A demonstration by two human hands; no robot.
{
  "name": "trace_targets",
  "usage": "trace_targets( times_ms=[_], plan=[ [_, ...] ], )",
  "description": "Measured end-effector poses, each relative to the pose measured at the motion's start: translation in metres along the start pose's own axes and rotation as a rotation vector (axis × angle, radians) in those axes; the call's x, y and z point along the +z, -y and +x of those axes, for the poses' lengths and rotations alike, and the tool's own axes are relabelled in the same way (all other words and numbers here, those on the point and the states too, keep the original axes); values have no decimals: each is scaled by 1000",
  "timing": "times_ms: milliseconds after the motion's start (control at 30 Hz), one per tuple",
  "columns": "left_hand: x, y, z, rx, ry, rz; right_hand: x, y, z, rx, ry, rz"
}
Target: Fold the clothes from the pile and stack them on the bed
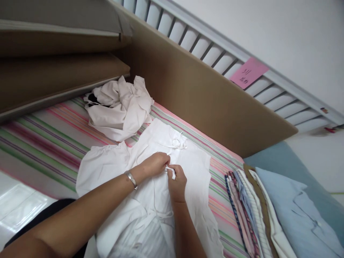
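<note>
A white blouse (195,172) with fabric ties lies spread on a striped cloth (51,143). At its front opening, my left hand (156,164), the one with a silver bracelet (131,179) at the wrist, is closed in a pinch on a thin white tie (172,173). My right hand (177,182) meets it there, thumb and fingers closed on the same tie, whose small loop shows between the hands. Farther up the blouse is a tied bow (176,142). Another tie (158,214) lies lower down, nearer to me. The pinching fingertips are partly hidden.
A crumpled off-white garment (120,107) lies beyond the blouse, beside brown padded panels (64,71). Folded clothes (255,211) and a light blue pillow-like item (292,204) are on the right. Behind stand a brown board (193,79) and a slatted white rail with a pink note (248,72).
</note>
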State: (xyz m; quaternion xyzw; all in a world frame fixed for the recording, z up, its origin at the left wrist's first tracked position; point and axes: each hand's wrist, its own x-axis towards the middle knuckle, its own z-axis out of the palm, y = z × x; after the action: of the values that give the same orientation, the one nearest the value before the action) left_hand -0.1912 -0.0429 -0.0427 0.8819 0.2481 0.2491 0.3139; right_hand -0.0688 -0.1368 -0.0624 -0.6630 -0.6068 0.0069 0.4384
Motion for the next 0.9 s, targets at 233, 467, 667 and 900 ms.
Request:
trace_targets(
  times_ms=[233,467,667,900],
  plan=[
    [-14,-7,1,-200,31,77,-2,-4,-1,209,-69,82],
    [-44,-19,-3,-419,539,195,2,-6,-3,358,-118,173],
    [-35,-15,-6,-367,376,305,2,-6,-4,377,-129,166],
    [-29,-22,-10,-273,2,204,6,-8,-5,399,-143,160]
  ],
)
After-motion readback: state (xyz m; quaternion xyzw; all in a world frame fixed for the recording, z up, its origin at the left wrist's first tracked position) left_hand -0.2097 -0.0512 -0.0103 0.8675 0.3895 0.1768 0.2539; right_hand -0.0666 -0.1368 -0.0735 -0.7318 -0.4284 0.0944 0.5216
